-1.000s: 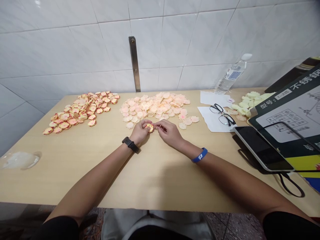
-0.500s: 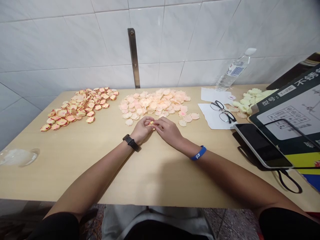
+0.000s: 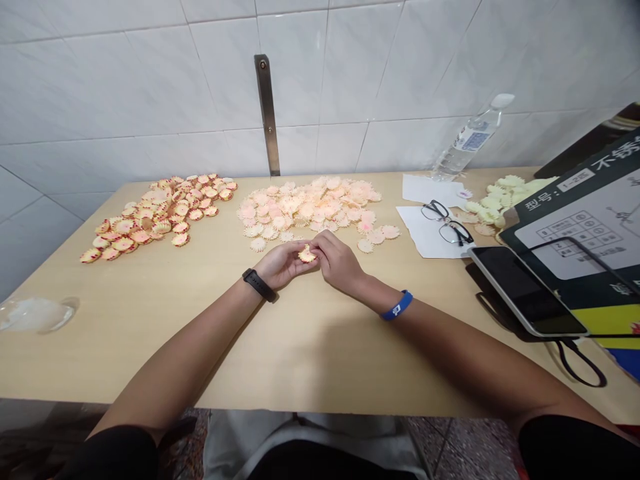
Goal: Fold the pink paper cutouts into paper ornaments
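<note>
Head view. Held piece [image 3: 307, 254]: small, yellowish, frilled rim with reddish flecks, narrow stub rising toward 12 o'clock. From it, toward 10 o'clock: heap of red-edged scalloped pieces [image 3: 160, 213], cupped, layered. At 12 o'clock: heap of pale pink pieces [image 3: 313, 203], thin, flat, saw-toothed edges. Between 2 and 3 o'clock: eyeglasses [image 3: 447, 222] on white paper [image 3: 425, 233]. At 3 o'clock: phone [image 3: 530, 290], smooth dark glass, pale edge. Table [image 3: 285, 360]: smooth, light wood tone.

Position: held piece sits at the fingertips of the left hand [image 3: 285, 265], above the table, just at the 9 o'clock side of the right hand [image 3: 340, 262].

Fingers: left loosely curved, narrowly parted, holding the piece. Right bunched and nearly closed, meeting the left fingertips beside the piece; cannot tell whether they grip it.
</note>
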A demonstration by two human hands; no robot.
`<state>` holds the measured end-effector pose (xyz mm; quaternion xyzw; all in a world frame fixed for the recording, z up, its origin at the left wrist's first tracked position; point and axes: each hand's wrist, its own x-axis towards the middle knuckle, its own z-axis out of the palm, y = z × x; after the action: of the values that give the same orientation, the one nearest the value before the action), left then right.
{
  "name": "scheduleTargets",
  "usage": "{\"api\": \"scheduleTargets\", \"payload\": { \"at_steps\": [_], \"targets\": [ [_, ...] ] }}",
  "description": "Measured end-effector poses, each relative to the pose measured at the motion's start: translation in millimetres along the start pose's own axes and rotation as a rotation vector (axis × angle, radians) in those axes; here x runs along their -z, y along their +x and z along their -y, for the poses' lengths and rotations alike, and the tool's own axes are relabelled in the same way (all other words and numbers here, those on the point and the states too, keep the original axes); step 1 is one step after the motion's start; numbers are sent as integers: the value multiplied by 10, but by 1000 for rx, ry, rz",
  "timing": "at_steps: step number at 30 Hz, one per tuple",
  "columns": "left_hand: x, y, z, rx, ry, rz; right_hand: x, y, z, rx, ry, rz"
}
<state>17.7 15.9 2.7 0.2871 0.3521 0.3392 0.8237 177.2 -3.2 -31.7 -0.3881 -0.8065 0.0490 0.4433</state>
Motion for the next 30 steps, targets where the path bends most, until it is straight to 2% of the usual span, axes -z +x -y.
{"api": "scheduleTargets", "payload": {
  "at_steps": [11,16,20,24,30],
  "targets": [
    [-59,-76,-22,65,49,26,49,-48,-8,317,-59,-69],
    [-33,-90,-44,-6,101,31,42,-35,-38,203,-28,-98],
    [-41,-110,-36,-75,145,-28,37,-20,-58,149,-11,-104],
    [-82,-99,-6,-152,188,-135,37,-17,-66,112,-6,-52],
    [-106,-65,32,-344,466,-237,10,-20,-66,19,-39,55]
  ]
}}
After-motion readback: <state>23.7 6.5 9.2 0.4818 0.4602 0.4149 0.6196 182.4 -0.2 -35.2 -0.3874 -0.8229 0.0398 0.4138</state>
